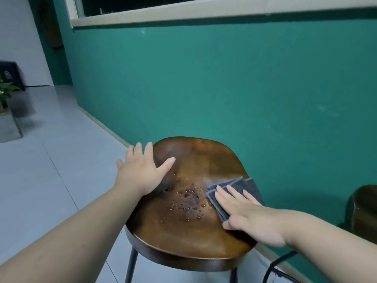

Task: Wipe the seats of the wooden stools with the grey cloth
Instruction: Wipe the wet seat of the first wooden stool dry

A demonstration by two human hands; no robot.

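The right hand (246, 213) lies flat with straight fingers on the grey cloth (234, 190), pressing it on the right side of the stool (183, 231) seat. The left hand (140, 170) rests flat on the seat's left edge. Water drops (187, 199) sit between the hands.

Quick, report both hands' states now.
Left hand: open, resting flat on the left edge of the stool seat.
Right hand: open, pressing the grey cloth onto the seat.

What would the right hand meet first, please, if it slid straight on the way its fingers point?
Likely the water droplets on the stool seat, just ahead of the grey cloth under the right hand; then perhaps the left hand.
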